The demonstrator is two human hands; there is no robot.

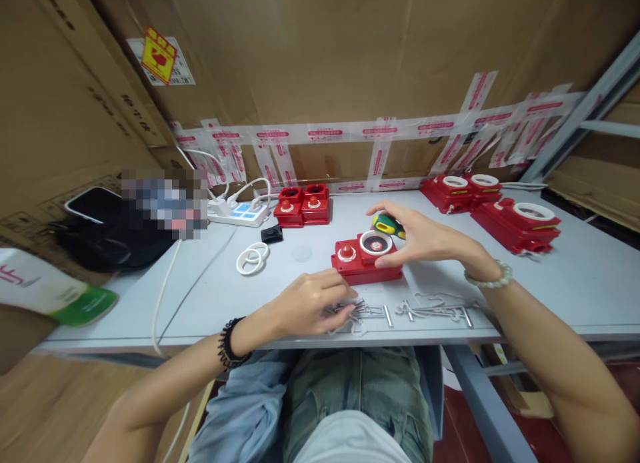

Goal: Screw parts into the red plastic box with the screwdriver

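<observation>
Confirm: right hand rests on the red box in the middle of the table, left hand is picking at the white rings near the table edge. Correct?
Not quite. In the head view the left hand is on the metal wire pieces at the near table edge, not the white rings, which lie untouched further back to the left. The rest holds: the right hand rests on the red box mid-table.

Only one view on my end, the head cam. It sits up at the wearer's head and looks forward and steeply down, so I get their lap at the bottom edge, the grey worktop (575, 276) across the middle, and the cardboard wall (350, 49) behind it filling the top. Pretty close in, wide lens, edges bend a lot.
</observation>
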